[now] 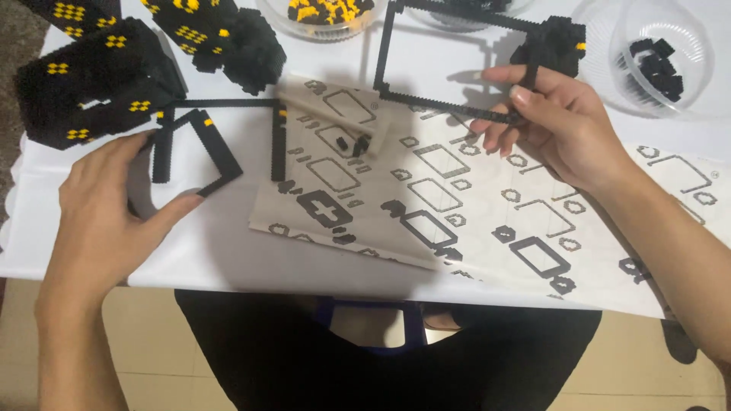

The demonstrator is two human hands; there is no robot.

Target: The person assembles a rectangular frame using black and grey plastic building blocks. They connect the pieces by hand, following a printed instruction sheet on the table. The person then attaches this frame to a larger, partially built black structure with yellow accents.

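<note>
Over on the left, black block models [87, 80] with yellow dots stand on the white table [228, 243]. Just in front of them the left hand [106, 205] rests on the table, fingers spread open and holding nothing; its thumb tip and forefinger tip touch a small black frame [199, 148] built of tiny bricks, which lies flat and joins a thin black strip running right to a short upright bar. Next comes the instruction sheet [457, 205], printed with frame outlines and lying at a slant across the middle, a few loose black bits [356, 143] on it. Above it lies a bigger black frame [449, 61], one corner thickened into a chunky block. The right hand [556, 125] pinches that frame's lower right side between thumb and fingers. Farther right, a clear bowl [700, 76] holds black bricks. Two more bowls [324, 15] sit along the far edge.
</note>
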